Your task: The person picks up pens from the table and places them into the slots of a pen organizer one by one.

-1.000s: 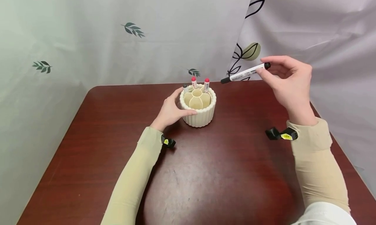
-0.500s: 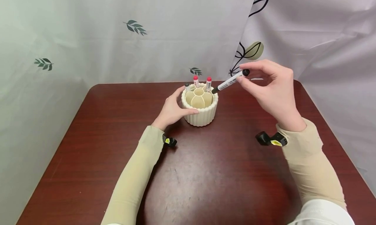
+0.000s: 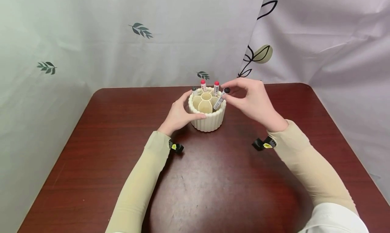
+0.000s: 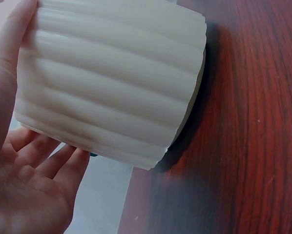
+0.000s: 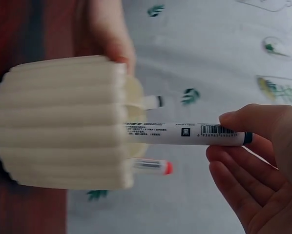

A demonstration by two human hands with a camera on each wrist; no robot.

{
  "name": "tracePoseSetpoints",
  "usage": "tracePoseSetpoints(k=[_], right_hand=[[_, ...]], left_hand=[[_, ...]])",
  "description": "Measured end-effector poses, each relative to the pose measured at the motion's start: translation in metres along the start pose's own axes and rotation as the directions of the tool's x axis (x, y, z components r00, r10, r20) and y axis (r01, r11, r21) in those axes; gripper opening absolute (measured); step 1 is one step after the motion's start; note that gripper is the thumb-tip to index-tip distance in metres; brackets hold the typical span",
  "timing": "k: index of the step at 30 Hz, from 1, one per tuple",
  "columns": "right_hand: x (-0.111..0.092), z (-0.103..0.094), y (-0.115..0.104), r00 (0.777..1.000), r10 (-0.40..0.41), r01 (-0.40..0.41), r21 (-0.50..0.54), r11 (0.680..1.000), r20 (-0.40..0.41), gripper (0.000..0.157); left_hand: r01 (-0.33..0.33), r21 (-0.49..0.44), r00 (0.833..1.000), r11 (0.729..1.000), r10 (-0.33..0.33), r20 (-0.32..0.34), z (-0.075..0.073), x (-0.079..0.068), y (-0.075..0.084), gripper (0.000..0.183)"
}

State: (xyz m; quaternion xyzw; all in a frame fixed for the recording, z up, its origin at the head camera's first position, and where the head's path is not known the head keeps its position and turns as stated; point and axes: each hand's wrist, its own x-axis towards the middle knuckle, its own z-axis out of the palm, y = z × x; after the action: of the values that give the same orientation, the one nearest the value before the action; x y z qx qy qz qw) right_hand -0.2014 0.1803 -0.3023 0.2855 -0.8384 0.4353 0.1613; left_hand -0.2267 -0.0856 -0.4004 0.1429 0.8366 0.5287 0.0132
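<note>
A cream ribbed pen holder [image 3: 208, 122] with petal-shaped compartments stands on the table. My left hand [image 3: 179, 112] grips its left side, thumb at the front rim and fingers round the back; the left wrist view shows the ribbed wall [image 4: 112, 73] between thumb and fingers. My right hand [image 3: 254, 99] pinches a white marker [image 3: 220, 100] near its black end. The marker tilts down into the right-hand compartment, its lower end hidden inside. In the right wrist view, the marker [image 5: 185, 134] enters past the rim. Two red-capped markers [image 3: 216, 88] and a dark-capped marker [image 3: 195, 91] stand in other compartments.
The dark red wooden table [image 3: 213, 179] extends all round the pen holder. Behind it hangs a pale curtain [image 3: 170, 50] with leaf prints, close to the table's back edge. A small black wrist camera [image 3: 264, 144] sticks out from the right sleeve.
My right hand has moved left and down, bringing the white marker from the air at the right into the pen holder's right compartment. My left hand keeps its grip on the holder.
</note>
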Motion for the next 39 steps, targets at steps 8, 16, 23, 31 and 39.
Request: tracePoseSetpoints(k=[8,16,23,31,39], right_hand=[[0.0,0.021,0.022,0.994,0.068,-0.068,-0.003,0.998,0.087,0.022],[-0.001,0.024,0.03,0.992,0.096,-0.094,-0.022,0.995,0.082,0.022],[-0.002,0.023,0.036,0.989,0.137,-0.134,-0.037,0.99,0.065,0.025],[-0.004,0.022,0.04,0.983,0.172,-0.171,-0.026,0.985,0.061,0.026],[-0.006,0.022,0.042,0.985,0.163,-0.162,-0.029,0.986,0.053,0.028]], left_hand=[[-0.007,-0.004,1.0,1.0,0.007,0.002,0.001,0.0,-0.003,0.111],[-0.005,-0.002,1.0,1.0,0.005,-0.004,0.002,0.001,-0.003,0.111],[-0.009,-0.001,1.0,1.0,0.009,-0.005,0.003,0.003,-0.003,0.11],[-0.009,0.0,1.0,1.0,0.009,-0.002,0.004,0.003,-0.003,0.11],[-0.016,0.009,1.0,1.0,0.016,-0.008,0.005,0.004,-0.003,0.11]])
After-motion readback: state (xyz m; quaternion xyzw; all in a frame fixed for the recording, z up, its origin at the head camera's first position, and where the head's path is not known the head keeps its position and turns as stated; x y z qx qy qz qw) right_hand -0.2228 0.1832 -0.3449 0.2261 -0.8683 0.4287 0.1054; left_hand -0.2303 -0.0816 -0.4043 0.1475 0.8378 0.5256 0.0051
